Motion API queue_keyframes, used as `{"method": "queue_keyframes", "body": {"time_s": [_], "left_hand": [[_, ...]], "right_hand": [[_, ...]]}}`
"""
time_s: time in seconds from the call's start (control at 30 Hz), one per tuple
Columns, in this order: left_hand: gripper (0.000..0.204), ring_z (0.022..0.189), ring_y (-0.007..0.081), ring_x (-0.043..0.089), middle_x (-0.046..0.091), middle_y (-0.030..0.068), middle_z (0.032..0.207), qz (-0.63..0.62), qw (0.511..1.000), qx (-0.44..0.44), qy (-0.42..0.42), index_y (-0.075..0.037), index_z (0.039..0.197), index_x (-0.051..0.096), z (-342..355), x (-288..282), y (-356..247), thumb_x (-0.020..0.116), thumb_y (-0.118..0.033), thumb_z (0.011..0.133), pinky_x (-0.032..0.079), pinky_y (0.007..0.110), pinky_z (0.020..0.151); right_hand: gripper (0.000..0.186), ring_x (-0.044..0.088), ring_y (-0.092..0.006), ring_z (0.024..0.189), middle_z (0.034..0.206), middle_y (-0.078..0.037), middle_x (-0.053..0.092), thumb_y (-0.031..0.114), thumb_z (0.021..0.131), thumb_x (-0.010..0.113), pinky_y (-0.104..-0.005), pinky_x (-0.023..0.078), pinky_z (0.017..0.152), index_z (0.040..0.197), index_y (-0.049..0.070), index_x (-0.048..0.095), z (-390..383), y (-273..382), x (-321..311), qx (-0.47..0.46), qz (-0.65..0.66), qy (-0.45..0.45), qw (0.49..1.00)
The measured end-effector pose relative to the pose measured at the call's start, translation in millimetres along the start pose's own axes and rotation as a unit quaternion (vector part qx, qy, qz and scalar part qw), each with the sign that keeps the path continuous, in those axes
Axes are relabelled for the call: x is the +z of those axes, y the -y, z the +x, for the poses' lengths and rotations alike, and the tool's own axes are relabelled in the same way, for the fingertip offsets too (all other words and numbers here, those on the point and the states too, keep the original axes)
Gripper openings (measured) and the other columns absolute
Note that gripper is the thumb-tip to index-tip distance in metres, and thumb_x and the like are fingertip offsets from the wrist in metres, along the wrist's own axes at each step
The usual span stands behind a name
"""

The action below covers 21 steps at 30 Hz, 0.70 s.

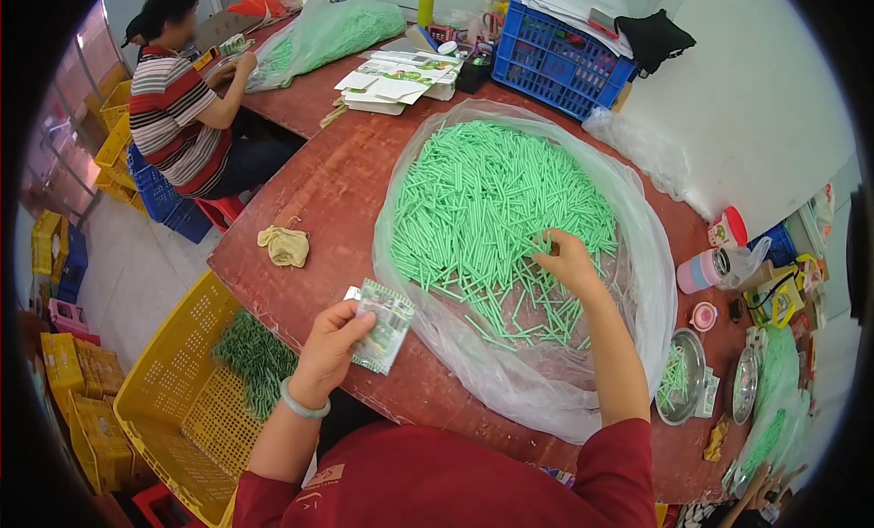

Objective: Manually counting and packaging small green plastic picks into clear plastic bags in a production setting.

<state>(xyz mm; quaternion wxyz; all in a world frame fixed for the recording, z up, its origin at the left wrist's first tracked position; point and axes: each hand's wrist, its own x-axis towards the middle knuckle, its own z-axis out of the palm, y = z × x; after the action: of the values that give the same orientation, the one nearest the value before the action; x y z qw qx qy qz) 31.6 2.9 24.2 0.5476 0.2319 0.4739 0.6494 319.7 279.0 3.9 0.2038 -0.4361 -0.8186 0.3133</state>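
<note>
Pinching a few green sticks (492, 200) with the right hand (566, 262), I judged small counted pickups best while the left hand (332, 344) gripped the green-printed sachet (382, 326).

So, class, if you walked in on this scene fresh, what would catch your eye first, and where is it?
The big heap of green sticks in an open clear plastic bag fills the middle of the red table. The right hand reaches into the heap, while the left hand holds a small green packet at the table's near edge. A yellow crate sits lower left.
</note>
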Motion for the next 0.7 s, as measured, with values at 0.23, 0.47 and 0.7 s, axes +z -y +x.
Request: {"method": "queue_keyframes", "body": {"time_s": [0.23, 0.47, 0.7], "left_hand": [[0.003, 0.079, 0.0051, 0.057, 0.066, -0.0004, 0.089, -0.011, 0.992, -0.037, 0.123, -0.003, 0.091, 0.064, 17, 35, 18, 0.063, -0.005, 0.090, 0.044, 0.021, 0.072], [0.008, 0.071, 0.0075, 0.057, 0.065, 0.0019, 0.080, 0.306, 0.937, 0.132, 0.101, 0.000, 0.086, 0.067, 31, 57, 32, 0.063, -0.006, 0.089, 0.044, 0.025, 0.063], [0.013, 0.124, 0.0356, 0.047, 0.048, 0.0187, 0.137, 0.437, 0.783, 0.384, 0.220, -0.002, 0.083, 0.066, 40, 93, 16, 0.071, -0.014, 0.081, 0.043, 0.041, 0.095]], "right_hand": [[0.014, 0.047, -0.0051, 0.056, 0.071, 0.002, 0.060, 0.004, 0.078, 0.072, -0.0205, 0.036, 0.049, 0.090, 0.005, 0.065, -23, 16, -11, 0.163, 0.322, 0.062, 0.930], [0.014, 0.045, -0.0046, 0.052, 0.063, 0.004, 0.054, 0.006, 0.079, 0.073, -0.0209, 0.035, 0.047, 0.090, 0.005, 0.064, -40, 37, -12, 0.142, 0.316, 0.082, 0.934], [0.020, 0.048, -0.0038, 0.053, 0.065, 0.005, 0.057, 0.007, 0.076, 0.074, -0.0211, 0.038, 0.048, 0.094, 0.007, 0.065, -51, 65, -16, 0.110, 0.209, 0.176, 0.956]]}}
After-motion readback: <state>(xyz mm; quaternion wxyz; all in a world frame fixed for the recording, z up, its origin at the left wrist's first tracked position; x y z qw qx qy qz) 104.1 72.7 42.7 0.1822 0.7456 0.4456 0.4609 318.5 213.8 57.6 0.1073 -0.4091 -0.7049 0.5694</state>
